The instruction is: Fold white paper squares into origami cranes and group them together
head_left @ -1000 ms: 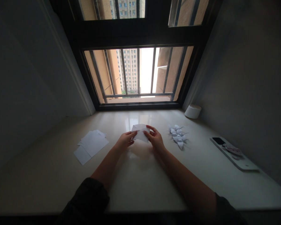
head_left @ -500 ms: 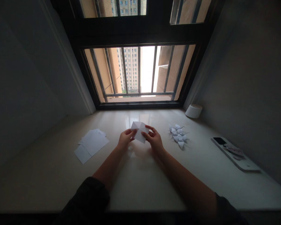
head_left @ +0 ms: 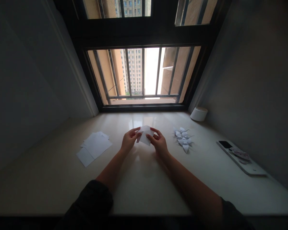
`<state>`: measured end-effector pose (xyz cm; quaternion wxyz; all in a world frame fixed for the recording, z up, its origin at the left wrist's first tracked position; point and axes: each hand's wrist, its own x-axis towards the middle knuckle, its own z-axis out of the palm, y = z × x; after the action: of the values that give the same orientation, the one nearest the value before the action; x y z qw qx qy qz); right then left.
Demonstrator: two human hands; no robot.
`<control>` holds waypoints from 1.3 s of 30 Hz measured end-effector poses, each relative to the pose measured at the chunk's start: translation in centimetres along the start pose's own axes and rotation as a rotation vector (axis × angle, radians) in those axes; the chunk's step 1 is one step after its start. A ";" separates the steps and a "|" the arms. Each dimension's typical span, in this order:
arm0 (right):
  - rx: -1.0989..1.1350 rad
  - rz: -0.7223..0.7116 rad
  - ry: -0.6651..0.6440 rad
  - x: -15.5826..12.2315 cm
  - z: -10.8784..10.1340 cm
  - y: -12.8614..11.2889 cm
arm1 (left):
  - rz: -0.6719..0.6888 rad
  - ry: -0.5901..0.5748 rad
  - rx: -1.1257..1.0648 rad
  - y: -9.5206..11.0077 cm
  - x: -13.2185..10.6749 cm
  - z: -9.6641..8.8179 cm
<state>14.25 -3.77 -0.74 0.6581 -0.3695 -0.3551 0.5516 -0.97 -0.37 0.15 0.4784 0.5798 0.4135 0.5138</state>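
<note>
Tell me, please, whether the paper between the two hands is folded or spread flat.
Folded, at least partly: the white paper, pinched by the left hand and right hand, bends into angled panels. Its layers are unclear.

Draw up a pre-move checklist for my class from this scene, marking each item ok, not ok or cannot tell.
1. Left hand grips the folded paper: ok, at its left side.
2. Right hand grips it too: ok, at its right side.
3. Loose sheets squared up: not ok, they overlap unevenly.
4. Small folded pieces apart from the right hand: ok, they lie to its right.
5. Creases accurate: cannot tell, too small.
</note>
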 end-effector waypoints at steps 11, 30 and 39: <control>-0.007 -0.024 0.067 0.5 -0.4 0.1 | -0.024 -0.056 0.145 -0.5 0.5 -0.7; -0.236 -0.141 -0.018 0.1 -0.1 0.2 | 0.125 0.030 0.503 -0.1 -0.4 -0.5; -0.335 -0.199 0.033 0.4 -0.6 0.3 | 0.093 -0.099 0.470 1.3 -1.0 0.0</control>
<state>14.72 -3.42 -1.27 0.6443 -0.4459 -0.4659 0.4110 -1.08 -1.57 1.21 0.3257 0.7181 0.4706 0.3959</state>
